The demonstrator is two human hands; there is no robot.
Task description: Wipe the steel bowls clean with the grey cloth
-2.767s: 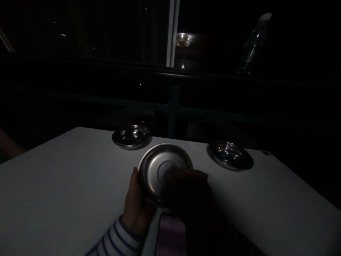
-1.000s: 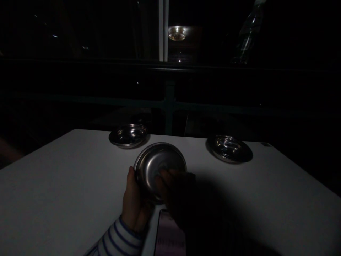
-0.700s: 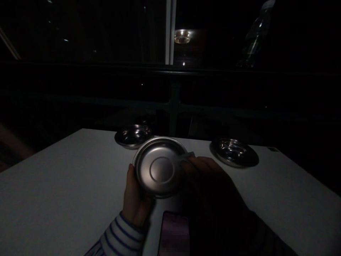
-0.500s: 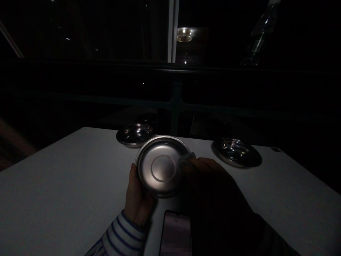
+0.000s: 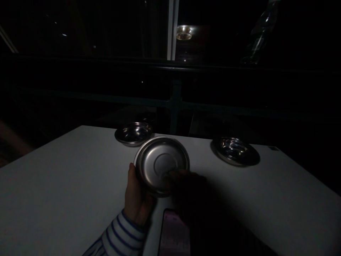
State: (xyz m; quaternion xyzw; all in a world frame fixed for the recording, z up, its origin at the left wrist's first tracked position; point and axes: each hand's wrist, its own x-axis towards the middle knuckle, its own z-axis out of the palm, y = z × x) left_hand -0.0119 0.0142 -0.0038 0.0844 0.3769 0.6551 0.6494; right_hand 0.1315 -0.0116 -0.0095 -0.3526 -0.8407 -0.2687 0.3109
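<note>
My left hand [image 5: 137, 197], in a striped sleeve, grips the lower left rim of a round stainless steel bowl [image 5: 149, 160]. Its thumb lies along the rim and the other fingers go underneath. The bowl is tilted and held above the white table. My right hand [image 5: 186, 188] is in deep shadow, its curled fingertips over the lower right part of the bowl. The crumpled grey cloth it held half a second ago is hidden in the dark now. Below the bowl lies a lit phone [image 5: 174, 233], partly covered by the right arm.
Two more steel bowls stand on the white table [image 5: 80, 177]: one bowl [image 5: 133, 134] at the back left, one bowl [image 5: 236, 151] at the back right. Behind the table are a dark railing [image 5: 174, 101] and a window with a white frame [image 5: 172, 32].
My right hand has moved from the bowl's right rim down and left across its surface. The left hand keeps its hold, and the bowl stays almost in place.
</note>
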